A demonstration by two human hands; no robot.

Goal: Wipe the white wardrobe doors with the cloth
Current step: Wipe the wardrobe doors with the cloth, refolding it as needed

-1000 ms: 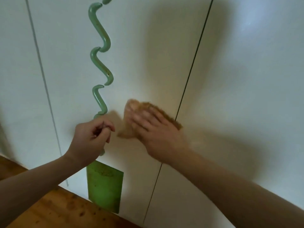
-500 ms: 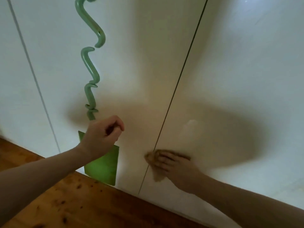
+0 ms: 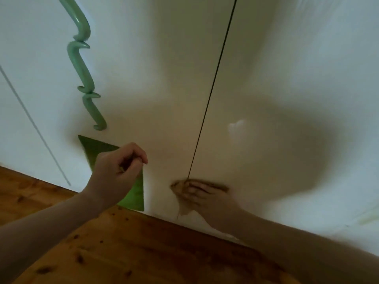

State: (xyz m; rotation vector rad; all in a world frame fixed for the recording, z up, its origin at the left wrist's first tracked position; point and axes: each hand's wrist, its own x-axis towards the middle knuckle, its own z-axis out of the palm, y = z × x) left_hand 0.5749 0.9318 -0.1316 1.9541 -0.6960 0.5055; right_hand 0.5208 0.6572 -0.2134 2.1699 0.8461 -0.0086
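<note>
Shadowed white wardrobe doors (glossy) meet the wooden floor.

Right hand flat on cloth, low on wardrobe door.
Cloth straddles the door gap just above the floor; left hand curled, apart from it.

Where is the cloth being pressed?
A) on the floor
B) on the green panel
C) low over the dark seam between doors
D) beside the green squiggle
C: the right hand presses the cloth flat over the seam, just above the wooden floor.
</note>
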